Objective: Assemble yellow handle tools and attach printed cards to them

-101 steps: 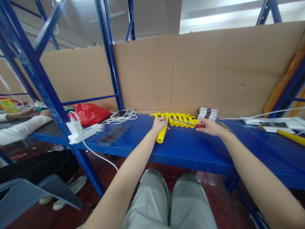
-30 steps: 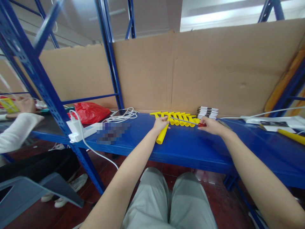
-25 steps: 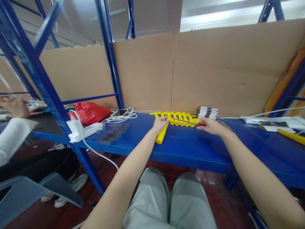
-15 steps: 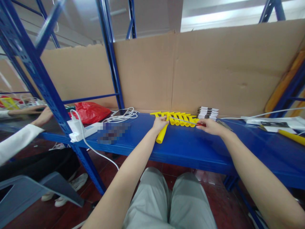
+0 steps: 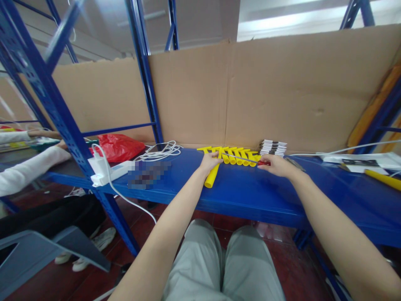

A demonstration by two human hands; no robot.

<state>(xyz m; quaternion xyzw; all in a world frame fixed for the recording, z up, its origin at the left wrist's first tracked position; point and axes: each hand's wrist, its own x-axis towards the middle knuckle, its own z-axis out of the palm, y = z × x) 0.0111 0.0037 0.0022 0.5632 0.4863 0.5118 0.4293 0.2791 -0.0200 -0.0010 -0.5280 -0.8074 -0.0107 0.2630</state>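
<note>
Gripping yellow tube [image 5: 212,177] w/ L hand [image 5: 209,162], red-handled driver [image 5: 246,159] w/ R hand [image 5: 275,164]!
Poss. risk: driver's slipping if tube's rolling.

Cardboard panels [image 5: 297,92] back the blue perforated-steel rack [image 5: 58,113]. The red tiled floor [image 5: 286,271] extends beneath. Bright light [image 5: 282,21] shows above the panels at upper right.

1. We are finding no legible text, brand, number or sign.
2. We are seeing dark bands across the stacked white pieces [image 5: 273,148], too small for us to be reading.
3. We are noticing a black patch [image 5: 359,162] on a flat white item [image 5: 365,170], its marking unreadable.
4. We are looking at a pixelated area [image 5: 148,174] on the bench [image 5: 244,188], equally unreadable.
</note>
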